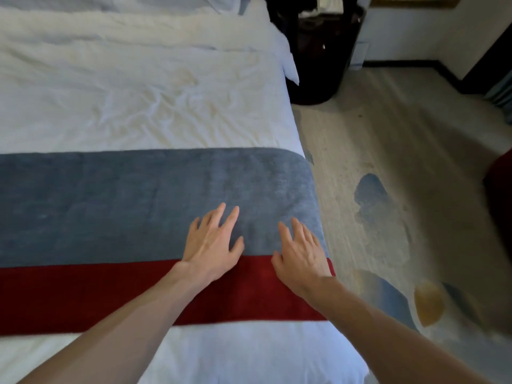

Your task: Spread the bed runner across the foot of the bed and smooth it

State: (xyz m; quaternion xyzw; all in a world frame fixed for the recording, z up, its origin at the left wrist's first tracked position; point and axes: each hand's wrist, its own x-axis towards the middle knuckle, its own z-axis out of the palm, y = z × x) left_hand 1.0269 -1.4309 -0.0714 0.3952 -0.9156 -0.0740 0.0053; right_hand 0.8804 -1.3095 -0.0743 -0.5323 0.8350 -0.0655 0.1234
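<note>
The bed runner (110,206) (blue-grey with a red band) lies flat across the foot of the bed (124,106), reaching its right edge. Left hand (212,242) and right hand (302,254) both rest palm-down on it near that edge, fingers spread and straight, gripping nothing. Patterned carpet (388,151) alongside.

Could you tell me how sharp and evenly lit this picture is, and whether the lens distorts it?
Head view: the runner, left hand and right hand are fairly sharp; the carpet toward the right edge is smeared and soft; the wide lens bows the runner's far edge; the dark furniture is underexposed, the white bedding bright.
</note>
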